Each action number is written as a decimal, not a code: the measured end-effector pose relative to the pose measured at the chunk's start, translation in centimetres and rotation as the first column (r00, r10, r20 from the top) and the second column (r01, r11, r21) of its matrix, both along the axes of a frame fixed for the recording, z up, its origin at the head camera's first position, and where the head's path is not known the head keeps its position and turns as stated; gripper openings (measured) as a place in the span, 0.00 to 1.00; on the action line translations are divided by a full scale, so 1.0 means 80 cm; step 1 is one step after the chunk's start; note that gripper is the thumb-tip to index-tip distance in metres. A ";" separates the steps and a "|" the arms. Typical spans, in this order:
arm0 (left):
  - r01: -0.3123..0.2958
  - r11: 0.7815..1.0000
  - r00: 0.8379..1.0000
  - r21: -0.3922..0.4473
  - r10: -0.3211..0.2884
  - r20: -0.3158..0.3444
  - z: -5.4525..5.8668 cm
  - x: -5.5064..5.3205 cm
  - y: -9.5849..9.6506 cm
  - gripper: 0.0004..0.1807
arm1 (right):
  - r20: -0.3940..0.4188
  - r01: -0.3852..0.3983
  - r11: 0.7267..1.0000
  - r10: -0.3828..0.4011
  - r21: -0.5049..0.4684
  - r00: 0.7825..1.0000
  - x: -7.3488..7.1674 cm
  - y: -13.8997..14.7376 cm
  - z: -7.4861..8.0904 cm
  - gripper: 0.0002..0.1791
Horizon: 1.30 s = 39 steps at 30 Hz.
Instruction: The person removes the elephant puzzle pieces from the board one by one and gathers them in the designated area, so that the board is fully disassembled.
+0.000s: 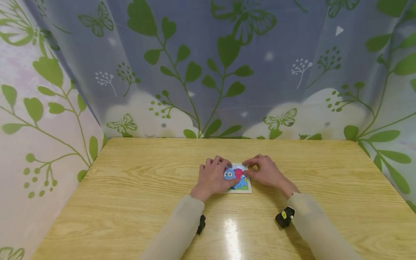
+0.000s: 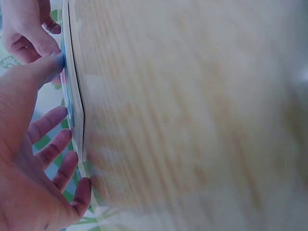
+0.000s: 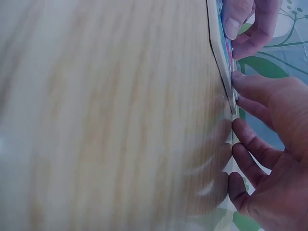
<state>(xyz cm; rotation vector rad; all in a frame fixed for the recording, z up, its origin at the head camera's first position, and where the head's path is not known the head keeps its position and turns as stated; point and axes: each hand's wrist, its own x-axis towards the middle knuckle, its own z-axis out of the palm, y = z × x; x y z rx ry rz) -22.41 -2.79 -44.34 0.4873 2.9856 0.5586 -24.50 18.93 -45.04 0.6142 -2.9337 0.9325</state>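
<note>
- On the desk [image 1: 130,202], under both hands, lies the picture board [image 1: 239,174]; patterned curtain [image 1: 201,72] stands behind.
- Left hand [image 1: 212,177], fingers spread, hides its left part.
- Right hand [image 1: 267,172]: loose fingers touch its right edge.

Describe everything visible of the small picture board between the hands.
The small picture board lies flat on the wood-grained table. A pale, stiff-looking border frames a bright picture: a blue figure with large eyes, a reddish-pink shape, and green toward the near edge. The left hand hides its left part, thumb on its face; the right hand touches its right side.
</note>
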 end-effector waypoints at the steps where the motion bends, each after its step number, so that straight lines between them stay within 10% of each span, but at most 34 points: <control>1: -0.001 1.000 1.000 0.000 0.001 0.001 0.000 0.000 0.000 0.27 | 0.000 0.000 1.000 0.000 -0.003 1.000 0.000 0.000 0.000 0.16; 39: -0.012 0.999 1.000 0.043 0.012 0.010 0.004 -0.002 0.000 0.23 | 0.207 0.097 0.975 -0.055 -0.202 0.977 -0.001 -0.008 0.004 0.12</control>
